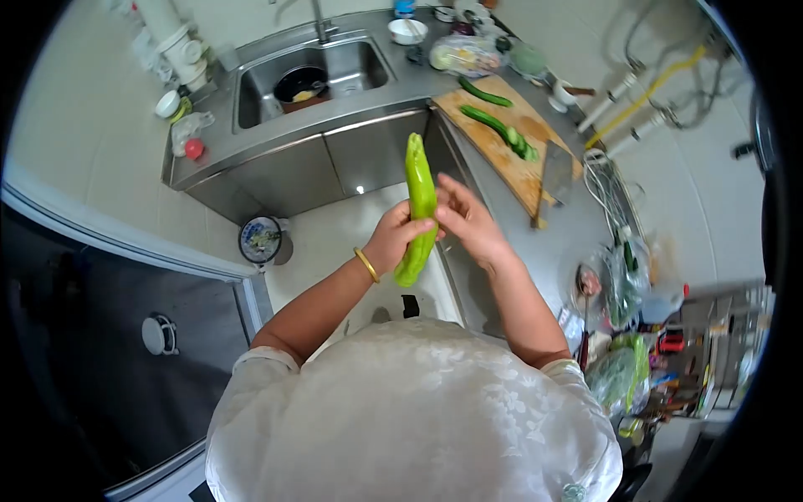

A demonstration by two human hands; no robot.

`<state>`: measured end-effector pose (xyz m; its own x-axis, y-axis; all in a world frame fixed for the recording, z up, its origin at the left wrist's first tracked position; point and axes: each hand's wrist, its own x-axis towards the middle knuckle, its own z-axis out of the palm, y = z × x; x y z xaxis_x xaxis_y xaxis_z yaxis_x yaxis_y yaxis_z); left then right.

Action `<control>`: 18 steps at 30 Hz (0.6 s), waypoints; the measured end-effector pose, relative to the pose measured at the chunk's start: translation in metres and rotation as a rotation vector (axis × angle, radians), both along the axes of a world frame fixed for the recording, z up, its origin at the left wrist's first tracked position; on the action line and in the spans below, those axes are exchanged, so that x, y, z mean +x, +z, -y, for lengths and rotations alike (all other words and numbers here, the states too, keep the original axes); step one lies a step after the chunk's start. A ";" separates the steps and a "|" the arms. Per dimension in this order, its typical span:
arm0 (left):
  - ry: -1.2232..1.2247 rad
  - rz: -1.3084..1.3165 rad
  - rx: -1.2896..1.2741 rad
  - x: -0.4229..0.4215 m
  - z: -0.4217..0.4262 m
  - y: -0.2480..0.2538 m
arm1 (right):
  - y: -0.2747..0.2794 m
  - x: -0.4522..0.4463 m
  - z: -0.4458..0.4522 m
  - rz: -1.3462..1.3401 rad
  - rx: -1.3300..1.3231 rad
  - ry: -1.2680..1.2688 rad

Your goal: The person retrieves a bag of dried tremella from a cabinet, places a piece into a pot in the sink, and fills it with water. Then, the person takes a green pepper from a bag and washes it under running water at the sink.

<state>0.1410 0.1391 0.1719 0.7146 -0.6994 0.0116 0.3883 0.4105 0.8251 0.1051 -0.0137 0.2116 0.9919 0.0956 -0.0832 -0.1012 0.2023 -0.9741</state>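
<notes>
My left hand is closed around a long, glossy, light-green vegetable, perhaps a gourd, its thumb lying across the front. The vegetable stands nearly upright before my body, over the gap by the counter. My right hand is beside it with loosely bent, parted fingers; the fingertips are at the vegetable's right side, and whether they touch it I cannot tell. To the right, a wooden cutting board carries dark green cucumbers, some cut pieces and a cleaver.
A steel sink at the back holds a dark pot. On the floor at left stands a waste bin with scraps in it. Bagged vegetables, a white bowl and a plate of meat line the counter.
</notes>
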 end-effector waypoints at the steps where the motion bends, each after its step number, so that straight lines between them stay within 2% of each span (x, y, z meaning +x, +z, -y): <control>1: 0.036 -0.005 -0.061 0.021 -0.008 -0.009 | -0.010 0.012 -0.010 -0.039 0.029 0.081; 2: 0.075 -0.086 -0.078 0.037 -0.017 -0.016 | -0.019 0.023 -0.018 -0.078 0.056 0.158; 4: 0.148 -0.251 -0.121 0.065 -0.033 -0.019 | -0.040 0.047 -0.038 -0.077 -0.063 0.261; 6: 0.283 -0.295 -0.110 0.089 -0.039 -0.024 | -0.052 0.072 -0.054 -0.210 0.026 0.296; 11: 0.465 -0.352 -0.132 0.163 -0.049 -0.044 | -0.091 0.162 -0.067 -0.186 -0.023 0.332; 14: 0.563 -0.214 0.019 0.223 -0.057 -0.056 | -0.093 0.222 -0.067 -0.196 0.001 0.378; 17: 0.520 -0.061 0.250 0.276 -0.074 -0.046 | -0.084 0.286 -0.069 -0.194 -0.069 0.417; 18: 0.513 -0.087 0.223 0.293 -0.079 -0.041 | -0.081 0.308 -0.071 -0.181 -0.110 0.425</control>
<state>0.4340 0.2178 0.1314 0.9555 -0.2406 -0.1710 0.2555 0.3845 0.8871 0.4133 0.0572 0.1303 0.8354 0.4710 -0.2832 -0.3223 0.0025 -0.9466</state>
